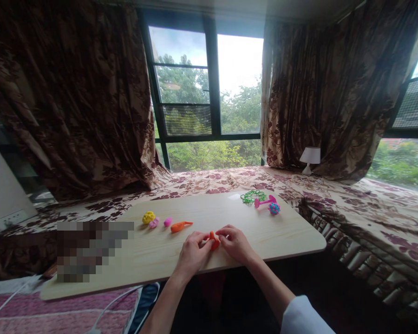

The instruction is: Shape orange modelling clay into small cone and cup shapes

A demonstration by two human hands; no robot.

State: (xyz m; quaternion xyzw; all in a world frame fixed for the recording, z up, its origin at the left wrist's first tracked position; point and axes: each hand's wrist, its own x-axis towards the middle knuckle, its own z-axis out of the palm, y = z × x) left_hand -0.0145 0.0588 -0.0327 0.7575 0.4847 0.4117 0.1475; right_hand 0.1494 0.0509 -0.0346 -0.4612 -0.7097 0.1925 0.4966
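Near the table's front edge, a small orange piece (214, 243) with a part sticking up sits between my two hands; its kind is not clear. My left hand (194, 251) is closed with thumb and fingertips on its left side. My right hand (235, 242) has its fingers curled in at the right side of the same piece, partly covering it. Just beyond my left hand lies a longer orange thing (179, 227) with a thin tapered end. Left of that are a bright pink egg-shaped piece (167, 222), a crumpled light pink lump (154, 223) and a bumpy yellow lump (148, 217).
On the pale wooden table (226, 212), a green chain-like string (252, 196), a pink dumbbell-shaped thing (264, 202) and a knobbly blue-and-pink ball (274, 208) lie at the back right. A blurred patch covers the left side. A white lamp (310, 158) stands on the window ledge.
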